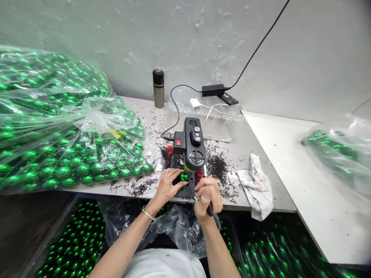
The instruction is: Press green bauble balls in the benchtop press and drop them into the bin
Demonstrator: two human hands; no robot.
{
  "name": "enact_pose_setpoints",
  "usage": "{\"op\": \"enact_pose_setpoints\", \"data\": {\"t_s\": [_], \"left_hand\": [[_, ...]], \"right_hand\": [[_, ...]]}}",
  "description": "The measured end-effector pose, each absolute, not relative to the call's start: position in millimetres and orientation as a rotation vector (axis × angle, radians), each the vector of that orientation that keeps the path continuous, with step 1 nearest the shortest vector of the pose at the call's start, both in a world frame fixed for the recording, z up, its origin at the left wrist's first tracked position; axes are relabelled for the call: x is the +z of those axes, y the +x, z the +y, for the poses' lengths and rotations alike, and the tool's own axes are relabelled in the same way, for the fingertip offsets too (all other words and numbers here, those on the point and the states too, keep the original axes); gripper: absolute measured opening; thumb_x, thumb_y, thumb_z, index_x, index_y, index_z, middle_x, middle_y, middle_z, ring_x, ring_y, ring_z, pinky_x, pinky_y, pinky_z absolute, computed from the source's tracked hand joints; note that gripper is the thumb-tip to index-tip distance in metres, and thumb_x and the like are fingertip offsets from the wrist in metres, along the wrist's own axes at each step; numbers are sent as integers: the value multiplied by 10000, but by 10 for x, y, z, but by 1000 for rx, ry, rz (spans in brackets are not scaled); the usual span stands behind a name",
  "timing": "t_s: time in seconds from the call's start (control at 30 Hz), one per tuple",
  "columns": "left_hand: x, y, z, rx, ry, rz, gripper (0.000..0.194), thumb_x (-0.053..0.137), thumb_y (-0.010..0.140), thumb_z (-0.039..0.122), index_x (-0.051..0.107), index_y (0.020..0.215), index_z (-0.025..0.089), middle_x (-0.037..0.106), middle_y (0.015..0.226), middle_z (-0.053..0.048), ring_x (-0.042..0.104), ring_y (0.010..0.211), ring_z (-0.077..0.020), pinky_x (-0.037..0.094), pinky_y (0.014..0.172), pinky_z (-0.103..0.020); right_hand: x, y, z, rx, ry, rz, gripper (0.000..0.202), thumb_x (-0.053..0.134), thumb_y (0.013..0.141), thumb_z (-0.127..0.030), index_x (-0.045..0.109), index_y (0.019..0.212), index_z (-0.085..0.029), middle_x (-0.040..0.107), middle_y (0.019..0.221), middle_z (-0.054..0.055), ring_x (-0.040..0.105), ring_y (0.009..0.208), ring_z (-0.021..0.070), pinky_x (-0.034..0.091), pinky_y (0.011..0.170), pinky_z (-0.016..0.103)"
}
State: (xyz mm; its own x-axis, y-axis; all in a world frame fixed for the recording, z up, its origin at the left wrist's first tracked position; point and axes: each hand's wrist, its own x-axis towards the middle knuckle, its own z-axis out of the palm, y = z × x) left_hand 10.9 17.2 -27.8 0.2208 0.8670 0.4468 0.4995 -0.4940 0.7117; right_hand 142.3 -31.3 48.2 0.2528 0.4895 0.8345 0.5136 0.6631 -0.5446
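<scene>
A black machine (pixel 194 143) with a red switch and round fan grilles stands near the table's front edge. Beneath its head sits a shiny green ball (pixel 184 177) on a black base plate (pixel 184 190). My left hand (pixel 170 184) is at the ball's left side, thumb and fingers curved around it and pinching it. My right hand (pixel 208 197) is wrapped round a black lever handle (pixel 210 209) at the machine's right; a bit of red shows by the fingers.
Bags of green balls (pixel 63 154) fill the left side. Black scraps (pixel 217 168) litter the table (pixel 255 135). A white cloth (pixel 257 189) hangs over the front edge. A bottle (pixel 159 89) and a power adapter (pixel 213 90) stand behind. Another bag (pixel 333 148) lies at right.
</scene>
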Motion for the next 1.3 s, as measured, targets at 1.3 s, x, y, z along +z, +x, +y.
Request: {"op": "enact_pose_setpoints", "data": {"t_s": [1.3], "left_hand": [[-147, -768, 77, 1198, 2219, 1665, 435, 437, 1020, 376, 544, 1389, 173, 615, 1362, -178, 551, 1285, -313, 447, 1070, -524]], "right_hand": [[669, 1337, -305, 146, -956, -1171, 361, 458, 980, -190, 468, 619, -195, 526, 692, -10, 537, 634, 120, 416, 559, 272]]}}
